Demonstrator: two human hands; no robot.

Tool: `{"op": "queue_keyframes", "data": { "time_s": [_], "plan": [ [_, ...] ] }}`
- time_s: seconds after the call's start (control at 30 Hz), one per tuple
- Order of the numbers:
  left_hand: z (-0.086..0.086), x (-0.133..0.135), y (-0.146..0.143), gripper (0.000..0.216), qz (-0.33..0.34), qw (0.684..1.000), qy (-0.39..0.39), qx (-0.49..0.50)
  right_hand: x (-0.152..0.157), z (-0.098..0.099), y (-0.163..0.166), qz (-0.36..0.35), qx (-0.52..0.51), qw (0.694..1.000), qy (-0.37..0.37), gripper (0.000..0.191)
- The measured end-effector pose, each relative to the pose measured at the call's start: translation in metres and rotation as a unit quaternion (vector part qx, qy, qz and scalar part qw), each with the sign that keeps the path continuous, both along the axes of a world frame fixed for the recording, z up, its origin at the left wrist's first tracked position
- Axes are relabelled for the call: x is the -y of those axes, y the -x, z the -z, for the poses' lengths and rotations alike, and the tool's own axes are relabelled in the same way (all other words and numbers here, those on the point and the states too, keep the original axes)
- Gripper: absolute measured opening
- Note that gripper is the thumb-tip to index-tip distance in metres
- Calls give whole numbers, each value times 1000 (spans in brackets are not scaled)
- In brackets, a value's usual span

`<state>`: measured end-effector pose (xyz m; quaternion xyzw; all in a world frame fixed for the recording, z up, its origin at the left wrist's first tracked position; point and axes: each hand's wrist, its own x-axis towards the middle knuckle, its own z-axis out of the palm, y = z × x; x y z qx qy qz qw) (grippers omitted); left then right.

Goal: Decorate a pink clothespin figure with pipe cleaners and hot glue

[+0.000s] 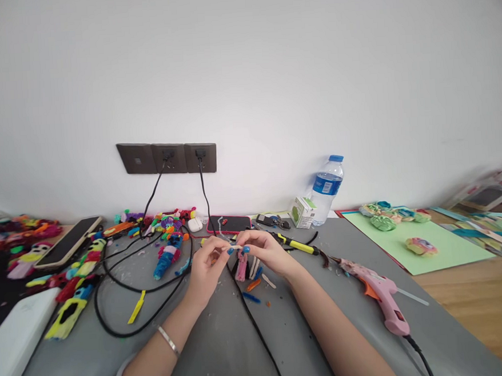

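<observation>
Grip closed on both sides: I see left hand [207, 266] and right hand [267, 250] pinching opposite ends of a small white stick [237, 247]. Its long axis lies level, left to right, just above the grey table [228, 350]. Pink figure [241, 267] sits directly below; whether they touch is unclear.

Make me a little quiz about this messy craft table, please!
1. True or false: the pink glue gun lies to the right of the right hand.
2. What colour is the cap of the water bottle? A red, B blue, C green.
3. What colour is the small piece pinched between the left hand and the right hand?
Key: 1 true. 2 B. 3 white.
</observation>
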<state>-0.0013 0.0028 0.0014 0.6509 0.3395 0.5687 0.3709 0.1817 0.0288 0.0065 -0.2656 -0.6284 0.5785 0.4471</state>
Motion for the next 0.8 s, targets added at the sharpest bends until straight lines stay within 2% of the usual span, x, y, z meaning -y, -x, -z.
{"op": "queue_keyframes", "data": {
  "time_s": [0.8],
  "plan": [
    [3, 2, 0, 17, -20, 996, -52, -70, 2, -4, 2, -2, 6, 1000, 27, 23]
  ]
}}
